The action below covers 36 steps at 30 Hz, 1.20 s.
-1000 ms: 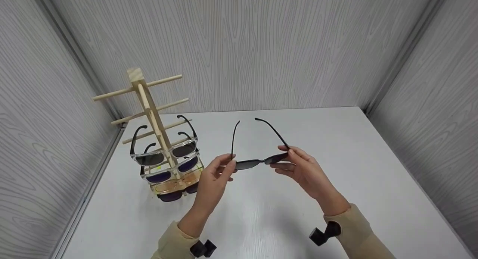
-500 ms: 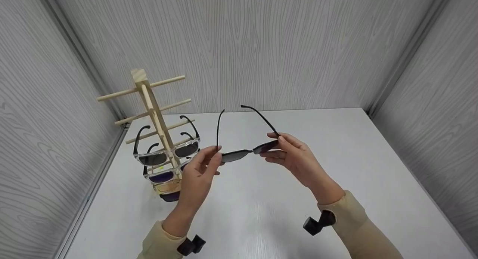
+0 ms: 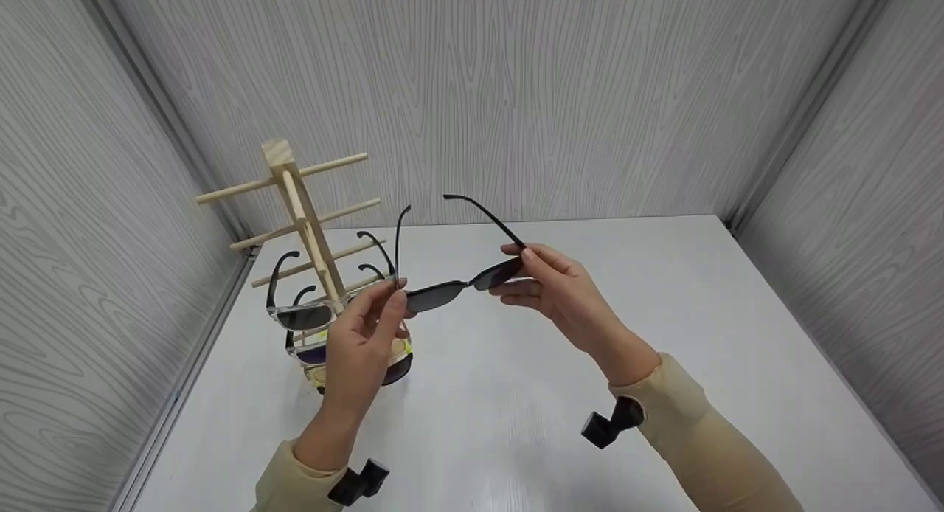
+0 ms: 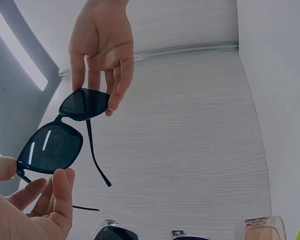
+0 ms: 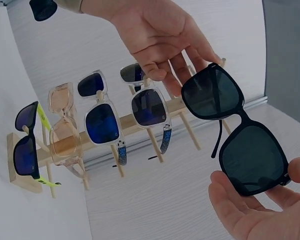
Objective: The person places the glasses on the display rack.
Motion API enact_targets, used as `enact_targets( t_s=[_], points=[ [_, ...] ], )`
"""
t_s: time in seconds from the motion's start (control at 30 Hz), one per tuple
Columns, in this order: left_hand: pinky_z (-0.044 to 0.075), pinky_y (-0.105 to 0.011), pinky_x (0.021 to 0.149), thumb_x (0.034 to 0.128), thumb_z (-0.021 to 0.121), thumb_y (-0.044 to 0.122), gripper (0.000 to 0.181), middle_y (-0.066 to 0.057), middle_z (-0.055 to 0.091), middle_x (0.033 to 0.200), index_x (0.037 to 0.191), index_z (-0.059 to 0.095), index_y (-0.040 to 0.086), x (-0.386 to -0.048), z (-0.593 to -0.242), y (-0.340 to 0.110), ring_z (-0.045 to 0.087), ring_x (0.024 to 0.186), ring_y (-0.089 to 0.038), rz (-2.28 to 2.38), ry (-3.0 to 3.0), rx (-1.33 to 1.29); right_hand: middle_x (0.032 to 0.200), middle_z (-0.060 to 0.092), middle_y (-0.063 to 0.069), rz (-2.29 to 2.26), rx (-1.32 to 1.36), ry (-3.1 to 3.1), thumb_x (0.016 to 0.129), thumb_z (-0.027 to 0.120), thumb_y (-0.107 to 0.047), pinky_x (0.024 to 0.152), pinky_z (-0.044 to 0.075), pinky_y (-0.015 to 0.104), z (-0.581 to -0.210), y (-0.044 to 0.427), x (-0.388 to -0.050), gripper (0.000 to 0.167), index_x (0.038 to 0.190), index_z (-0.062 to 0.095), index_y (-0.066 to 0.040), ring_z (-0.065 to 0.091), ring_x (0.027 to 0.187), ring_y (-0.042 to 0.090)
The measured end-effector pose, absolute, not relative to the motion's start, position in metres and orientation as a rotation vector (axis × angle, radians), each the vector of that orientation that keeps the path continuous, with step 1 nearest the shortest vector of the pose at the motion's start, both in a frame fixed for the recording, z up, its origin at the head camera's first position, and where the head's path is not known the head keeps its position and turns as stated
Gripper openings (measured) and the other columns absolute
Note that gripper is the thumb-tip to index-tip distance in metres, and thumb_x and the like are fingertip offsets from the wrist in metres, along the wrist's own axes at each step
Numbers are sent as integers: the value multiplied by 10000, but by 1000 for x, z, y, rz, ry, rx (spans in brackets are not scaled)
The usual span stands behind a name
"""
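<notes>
Black-framed sunglasses (image 3: 435, 296) with dark lenses are held up in front of the wooden rack, temples unfolded and pointing away. My left hand (image 3: 361, 342) pinches their left end near the hinge between thumb and fingers. At the other end, my right hand (image 3: 564, 294) pinches the frame by its hinge. In the right wrist view both dark lenses (image 5: 252, 160) face the camera, tilted. The wooden rack (image 3: 313, 246) stands at the left, partly hidden behind my left hand. Its two upper pegs carry no glasses.
Below on the rack hang clear-framed sunglasses (image 3: 304, 318), another clear pair with blue lenses (image 5: 102, 123), a peach pair (image 5: 65, 136) and a dark pair with yellow temples (image 5: 25, 155). The white table (image 3: 664, 313) is bounded by grey wood-grain walls (image 3: 516, 99).
Both hands have carried the black sunglasses left and away from me, toward the rack. The glasses tilt more, right end higher. My left hand now covers part of the rack's glasses.
</notes>
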State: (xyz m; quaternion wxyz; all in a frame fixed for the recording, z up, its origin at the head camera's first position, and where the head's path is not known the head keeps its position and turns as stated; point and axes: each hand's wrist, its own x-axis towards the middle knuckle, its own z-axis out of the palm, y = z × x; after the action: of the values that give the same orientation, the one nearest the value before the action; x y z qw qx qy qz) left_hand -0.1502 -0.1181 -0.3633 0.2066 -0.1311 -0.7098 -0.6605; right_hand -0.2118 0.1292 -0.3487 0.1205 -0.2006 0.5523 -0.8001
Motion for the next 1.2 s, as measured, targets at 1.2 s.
enact_targets(
  t_s=[1.2],
  points=[
    [511,-191,623,932,567,99,204,-51,627,874,1079,637,-23,-120,-326,-160,621,700,-127,-1444,-1911,-125,1027,598,226,-2218,-636,1548,974,506,-219,843,490,439,-310,50,-231,321,1211,558,-9,658,864,308]
  ],
)
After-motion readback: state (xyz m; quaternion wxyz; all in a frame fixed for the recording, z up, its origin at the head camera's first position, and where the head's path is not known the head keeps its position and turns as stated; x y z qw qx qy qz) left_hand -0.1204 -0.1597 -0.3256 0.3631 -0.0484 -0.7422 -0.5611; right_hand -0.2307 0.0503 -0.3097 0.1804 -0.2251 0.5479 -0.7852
